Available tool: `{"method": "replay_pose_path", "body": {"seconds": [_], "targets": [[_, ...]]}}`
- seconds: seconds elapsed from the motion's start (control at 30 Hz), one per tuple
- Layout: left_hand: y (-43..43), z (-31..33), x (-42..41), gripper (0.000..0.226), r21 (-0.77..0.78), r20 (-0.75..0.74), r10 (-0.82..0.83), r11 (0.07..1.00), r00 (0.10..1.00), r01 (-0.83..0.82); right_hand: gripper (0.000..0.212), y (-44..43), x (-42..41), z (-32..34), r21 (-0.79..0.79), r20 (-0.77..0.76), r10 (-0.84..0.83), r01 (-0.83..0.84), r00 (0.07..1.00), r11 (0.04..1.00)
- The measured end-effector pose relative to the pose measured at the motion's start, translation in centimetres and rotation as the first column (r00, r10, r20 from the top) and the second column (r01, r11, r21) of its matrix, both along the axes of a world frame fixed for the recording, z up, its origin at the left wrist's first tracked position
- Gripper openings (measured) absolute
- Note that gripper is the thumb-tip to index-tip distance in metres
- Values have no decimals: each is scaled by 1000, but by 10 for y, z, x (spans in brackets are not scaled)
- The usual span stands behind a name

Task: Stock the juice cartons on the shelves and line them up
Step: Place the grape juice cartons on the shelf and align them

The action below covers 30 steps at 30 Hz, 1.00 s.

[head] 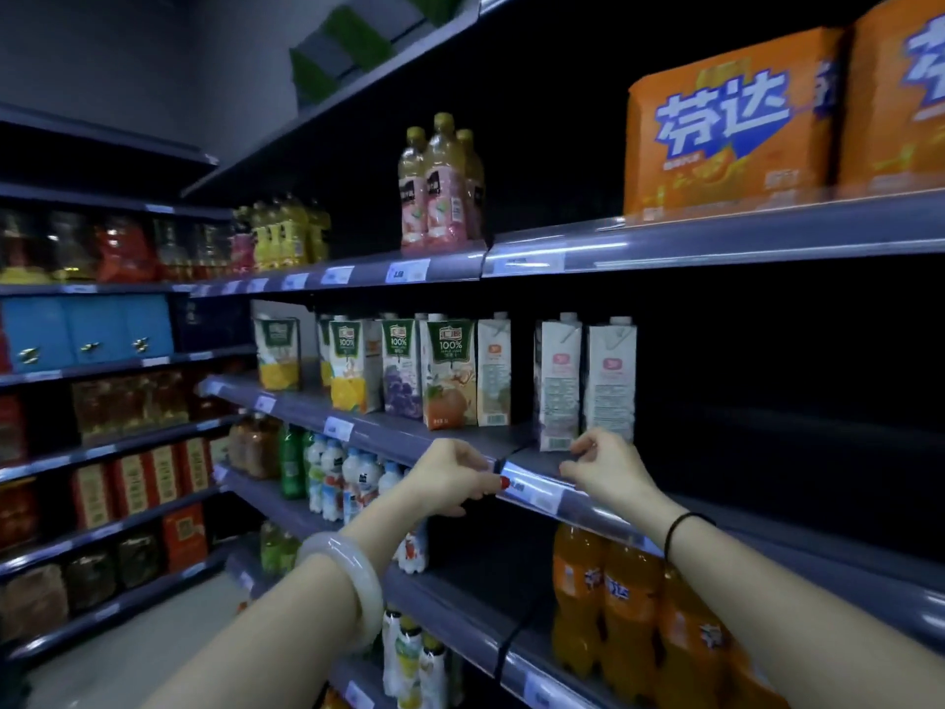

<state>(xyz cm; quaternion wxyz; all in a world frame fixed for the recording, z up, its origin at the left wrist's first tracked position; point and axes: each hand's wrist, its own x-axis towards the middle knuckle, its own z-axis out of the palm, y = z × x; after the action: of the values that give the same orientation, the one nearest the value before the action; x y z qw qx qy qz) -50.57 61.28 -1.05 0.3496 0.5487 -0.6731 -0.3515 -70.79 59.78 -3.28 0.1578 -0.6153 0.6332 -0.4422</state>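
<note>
Both forearms extend forward and upward side by side, the left hand (452, 475) and the right hand (608, 465) near each other with fingers curled and thumbs beneath (whether either grips anything cannot be determined).

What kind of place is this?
Most likely a supermarket drinks aisle: long grey metal shelves with white price labels on their edges, rows of green-and-white juice cartons, and plastic bottles of orange soda.
</note>
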Motion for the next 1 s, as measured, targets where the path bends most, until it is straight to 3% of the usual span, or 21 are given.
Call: {"method": "replay_pose_path", "body": {"seconds": [0.3,0.47,0.6,0.77,0.87,1.0], "targets": [[-114,5,-19,45,-91,-55,-194,978,979,189,26,-44,-28,2,-84,71,-302,307,951,948],[-169,13,-50,67,-141,-84,-282,953,956,269,48,-63,-58,10,-52,49,-447,449,893,892],[-205,9,-64,83,-206,-175,-273,950,946,236,74,-81,-63,6,-16,66,-440,442,895,897],[-242,2,-76,77,-165,-220,-349,934,911,318,49,-89,-55,1,-15,146,-383,390,912,921],[-261,-5,-80,53,-163,-227,-437,898,870,408,58,-91,-48,5,-5,173,-373,380,912,925],[-277,-10,-81,66,-125,-252,-505,863,825,490,72,-97,-35,8,10,190,-432,439,881,899]]}}
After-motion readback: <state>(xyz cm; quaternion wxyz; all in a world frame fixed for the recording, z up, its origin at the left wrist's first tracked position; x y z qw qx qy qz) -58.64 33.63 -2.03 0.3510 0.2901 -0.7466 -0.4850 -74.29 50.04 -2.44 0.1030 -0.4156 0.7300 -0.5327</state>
